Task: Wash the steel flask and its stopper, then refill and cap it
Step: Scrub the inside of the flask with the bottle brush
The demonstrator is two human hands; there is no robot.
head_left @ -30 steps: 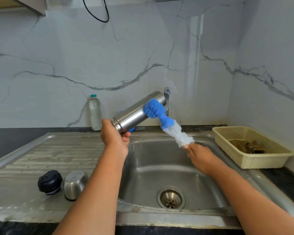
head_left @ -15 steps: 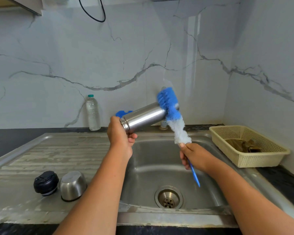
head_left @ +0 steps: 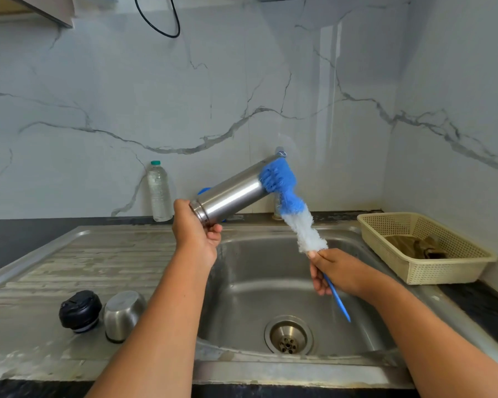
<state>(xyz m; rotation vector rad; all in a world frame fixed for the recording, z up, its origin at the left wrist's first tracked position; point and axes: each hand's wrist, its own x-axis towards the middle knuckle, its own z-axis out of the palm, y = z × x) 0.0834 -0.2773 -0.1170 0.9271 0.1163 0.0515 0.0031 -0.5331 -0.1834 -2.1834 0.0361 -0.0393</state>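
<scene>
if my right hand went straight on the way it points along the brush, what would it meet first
Probably the steel flask: the right hand points up and left along the brush, whose blue head lies against the flask's raised far end. The tap stands close behind it, but depth is unclear.

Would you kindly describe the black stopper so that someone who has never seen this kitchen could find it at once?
Start at the steel sink and look to the drainboard on its left. Near the front edge two small things stand side by side: the stopper and a steel cup. The stopper is the left one, matte black and round, not shiny metal.
</scene>
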